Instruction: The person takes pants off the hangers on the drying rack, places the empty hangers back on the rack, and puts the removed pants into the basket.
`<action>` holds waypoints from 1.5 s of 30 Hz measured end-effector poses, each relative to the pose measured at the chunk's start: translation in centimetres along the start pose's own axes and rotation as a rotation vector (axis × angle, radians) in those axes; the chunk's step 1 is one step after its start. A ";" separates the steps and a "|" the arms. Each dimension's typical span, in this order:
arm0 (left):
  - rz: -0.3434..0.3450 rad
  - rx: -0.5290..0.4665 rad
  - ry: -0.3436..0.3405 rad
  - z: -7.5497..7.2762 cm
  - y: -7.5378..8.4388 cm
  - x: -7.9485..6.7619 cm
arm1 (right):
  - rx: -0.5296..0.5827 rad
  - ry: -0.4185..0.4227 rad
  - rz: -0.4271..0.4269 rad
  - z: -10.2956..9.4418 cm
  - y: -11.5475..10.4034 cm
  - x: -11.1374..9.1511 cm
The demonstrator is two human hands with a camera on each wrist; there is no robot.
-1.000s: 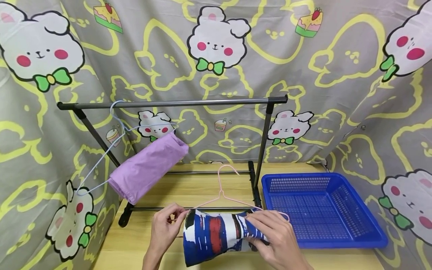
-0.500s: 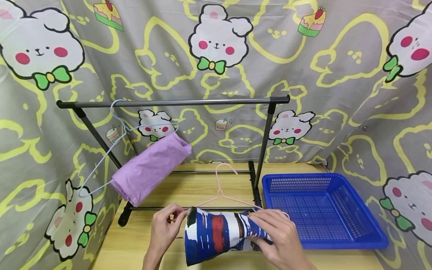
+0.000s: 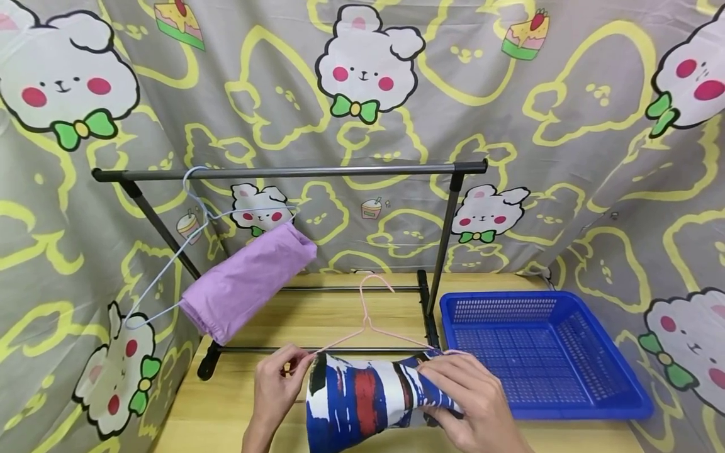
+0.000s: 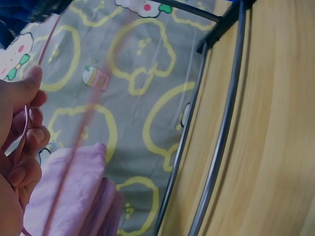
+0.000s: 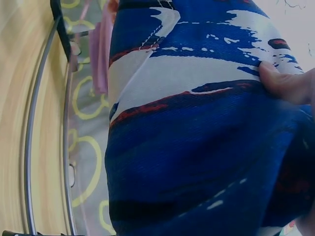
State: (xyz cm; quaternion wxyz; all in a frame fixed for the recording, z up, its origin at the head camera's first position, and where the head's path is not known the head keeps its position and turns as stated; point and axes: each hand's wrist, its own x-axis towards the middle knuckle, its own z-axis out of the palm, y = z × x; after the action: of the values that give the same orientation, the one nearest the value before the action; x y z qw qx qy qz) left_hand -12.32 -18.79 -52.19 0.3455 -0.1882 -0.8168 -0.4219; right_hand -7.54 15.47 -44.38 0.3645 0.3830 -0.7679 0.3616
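A pink wire hanger (image 3: 365,322) stands hook up in front of the rack. Its left corner is pinched in my left hand (image 3: 277,384), and the left wrist view shows the fingers (image 4: 34,135) curled round the pink wire. Folded cloth with blue, white, red and black stripes (image 3: 362,393) hangs below the hanger, partly hiding its bottom bar. My right hand (image 3: 472,396) grips the cloth's right end, bunching it near the hanger's right corner. In the right wrist view the thumb (image 5: 285,86) presses on the striped cloth (image 5: 197,142).
A dark metal rack (image 3: 317,171) stands on the wooden table (image 3: 334,314). From its left end hangs a light blue hanger (image 3: 164,270) bearing folded purple cloth (image 3: 252,280). At right lies a blue plastic basket (image 3: 523,406). Patterned grey curtain (image 3: 442,126) surrounds the table.
The hanger's hook has shifted slightly left. My right hand and the cloth's right end have moved a little to the right. Both hands keep their holds.
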 end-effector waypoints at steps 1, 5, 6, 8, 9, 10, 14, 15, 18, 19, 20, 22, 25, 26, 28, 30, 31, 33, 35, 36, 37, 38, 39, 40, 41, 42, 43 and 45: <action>0.003 0.006 0.005 0.0 -0.1 0.0 | 0.007 0.004 -0.010 0.0 0.0 0.1; -0.002 0.010 0.018 0.0 -0.3 -0.1 | 0.009 0.020 -0.032 -0.2 0.0 0.3; -0.001 0.005 0.020 0.0 -0.3 -0.1 | 0.005 0.023 -0.034 -0.2 0.1 0.3; -0.004 -0.006 0.023 0.0 -0.4 -0.1 | -0.015 0.028 -0.032 -0.2 0.2 0.3; -0.008 -0.014 0.022 0.0 -0.4 -0.1 | -0.026 0.027 -0.025 -0.3 0.2 0.2; -0.011 -0.019 0.023 0.0 -0.4 -0.1 | -0.035 0.028 -0.020 -0.3 0.3 0.1; -0.021 -0.042 0.026 0.0 -0.3 0.0 | -0.072 0.023 0.016 -0.4 0.6 -0.3; -0.023 -0.047 0.027 -0.1 -0.2 0.0 | -0.078 0.022 0.023 -0.4 0.7 -0.4; -0.040 -0.047 0.034 -0.3 0.0 0.1 | -0.097 0.016 0.039 -0.4 0.9 -0.6; -0.051 -0.045 0.036 -0.4 0.1 0.2 | -0.102 0.013 0.043 -0.4 0.9 -0.7; -0.068 -0.046 0.037 -0.5 0.2 0.3 | -0.110 0.008 0.050 -0.4 1.0 -0.8; -0.103 -0.045 0.047 -0.6 0.5 0.5 | -0.124 0.002 0.058 -0.4 1.1 -1.0; -0.174 -0.083 0.070 -0.9 1.0 0.8 | -0.144 -0.002 0.066 -0.4 1.3 -1.3; -0.196 -0.105 0.082 -1.0 1.1 0.9 | -0.152 -0.005 0.072 -0.4 1.4 -1.4; -0.231 -0.144 0.109 -1.1 1.4 1.2 | -0.162 -0.009 0.082 -0.4 1.4 -1.5; -0.267 -0.175 0.128 -1.2 1.7 1.3 | -0.172 -0.013 0.093 -0.4 1.5 -1.7; -0.277 -0.185 0.136 -1.2 1.8 1.4 | -0.177 -0.017 0.099 -0.4 1.5 -1.7; -0.292 -0.191 0.145 -1.3 2.0 1.5 | -0.186 -0.024 0.108 -0.5 1.5 -1.9; -0.303 -0.195 0.147 -1.4 2.2 1.7 | -0.193 -0.027 0.112 -0.5 1.6 -2.0; -0.308 -0.202 0.147 -1.4 2.3 1.8 | -0.196 -0.030 0.117 -0.5 1.6 -2.1; -0.311 -0.210 0.148 -1.5 2.4 2.0 | -0.198 -0.032 0.118 -0.5 1.6 -2.1; -0.316 -0.223 0.152 -1.5 2.5 2.1 | -0.201 -0.033 0.120 -0.5 1.7 -2.2; -0.317 -0.236 0.155 -1.6 2.6 2.3 | -0.203 -0.034 0.122 -0.4 1.7 -2.2; -0.319 -0.252 0.161 -1.6 2.7 2.5 | -0.205 -0.035 0.123 -0.4 1.7 -2.3; -0.318 -0.267 0.167 -1.6 2.9 2.8 | -0.207 -0.036 0.123 -0.4 1.8 -2.3; -0.318 -0.283 0.176 -1.6 3.1 3.0 | -0.210 -0.039 0.125 -0.4 1.8 -2.4; -0.316 -0.294 0.187 -1.6 3.3 3.3 | -0.213 -0.040 0.122 -0.4 1.8 -2.4; -0.314 -0.312 0.217 -1.5 3.7 3.9 | -0.212 -0.051 0.132 -0.4 1.8 -2.5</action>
State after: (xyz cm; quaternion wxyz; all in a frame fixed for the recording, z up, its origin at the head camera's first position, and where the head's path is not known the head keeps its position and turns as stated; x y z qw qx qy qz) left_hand -12.21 -17.78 -46.66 0.3280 -0.0635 -0.7193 -0.6091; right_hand -7.90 17.38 -46.80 0.3587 0.3000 -0.8344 0.2917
